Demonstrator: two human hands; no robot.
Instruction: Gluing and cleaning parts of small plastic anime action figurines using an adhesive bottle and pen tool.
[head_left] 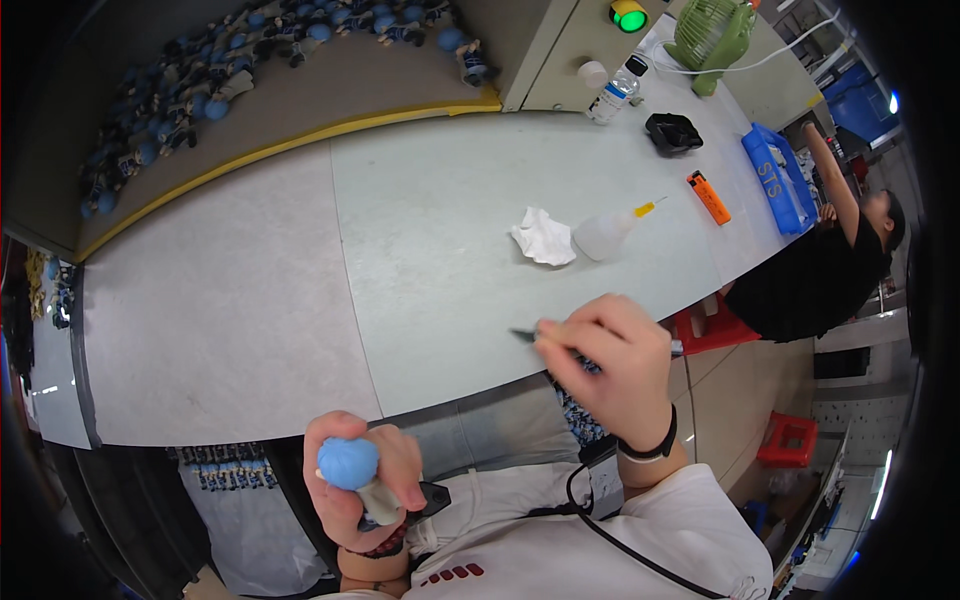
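Observation:
In my left hand [398, 458], near the lower edge, is a small figurine [348, 463] with a round light-blue head and a pale body; my fingers wrap round it. My right hand [618, 362] pinches a slim pointed tool [523, 334], its dark tip aimed left over the table's front edge. The tool's silver rear end shows past the hand, and blur hides whether it is a knife or a pen. Beyond my right hand lie a crumpled white tissue [543, 238] and a translucent squeeze bottle [600, 236] with a yellow needle tip.
An orange lighter [709, 198], a black dish [674, 133], a clear bottle [612, 95] and a green fan [708, 45] stand toward the right on the table [440, 200]. Many blue-headed figurines [215, 108] fill the yellow-edged booth. A person [815, 275] works beside a blue tray [775, 180].

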